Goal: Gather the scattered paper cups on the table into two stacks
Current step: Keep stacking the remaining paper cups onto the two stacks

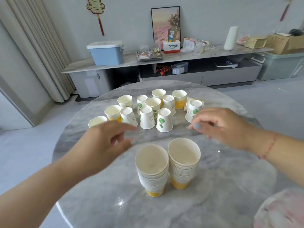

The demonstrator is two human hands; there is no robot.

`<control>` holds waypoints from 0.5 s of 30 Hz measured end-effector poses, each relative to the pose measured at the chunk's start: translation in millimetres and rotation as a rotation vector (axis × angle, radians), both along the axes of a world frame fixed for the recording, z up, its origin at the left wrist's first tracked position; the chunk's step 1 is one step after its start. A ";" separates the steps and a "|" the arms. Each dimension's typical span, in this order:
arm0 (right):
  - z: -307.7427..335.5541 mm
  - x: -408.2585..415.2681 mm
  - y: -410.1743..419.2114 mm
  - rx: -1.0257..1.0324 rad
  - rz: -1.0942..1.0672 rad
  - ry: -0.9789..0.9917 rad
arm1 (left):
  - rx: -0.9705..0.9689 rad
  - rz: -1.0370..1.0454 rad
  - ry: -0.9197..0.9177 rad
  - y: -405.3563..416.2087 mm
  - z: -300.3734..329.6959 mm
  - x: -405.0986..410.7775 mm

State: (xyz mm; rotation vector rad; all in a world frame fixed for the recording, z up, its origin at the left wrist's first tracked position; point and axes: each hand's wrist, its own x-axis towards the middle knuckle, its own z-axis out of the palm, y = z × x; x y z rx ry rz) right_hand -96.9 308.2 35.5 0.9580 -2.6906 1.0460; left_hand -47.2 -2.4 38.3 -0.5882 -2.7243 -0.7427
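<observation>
Stacks: two stacks stand upright, mouths up, side by side at the near middle of the table (230, 186); left stack (152, 168) and right stack (183, 162) almost touch, both with a yellow band at the foot.
Left hand: the left hand (105, 145) hovers just beyond and left of the stacks, fingers loosely spread, holding nothing; motion blurs its fingertips.
Right hand: the right hand (220, 125) hovers beyond and right of the stacks, fingers loosely curled, gripping nothing that I can see; a red string (271, 145) circles the wrist.
Loose cups: the loose cups (154, 109) crowd the far half of the table, just past both hands, some mouth up, some upside down, with green tree prints or yellow bands; their small lettering is too blurred to read.
Hidden: the leftmost cup (97, 121) is partly behind the left hand.
Writing: a white and red box (171, 46) on the far sideboard (115, 62) reads "Panasonic".
</observation>
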 end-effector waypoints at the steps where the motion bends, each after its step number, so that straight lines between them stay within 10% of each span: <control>1: 0.5 -12.7 -4.4 0.023 -0.038 -0.002 | -0.011 0.068 0.017 0.8 -1.2 -15.7; 15: -69.8 -164.4 -71.5 0.549 -0.145 -0.125 | -0.549 0.174 -0.212 39.2 -83.9 -193.9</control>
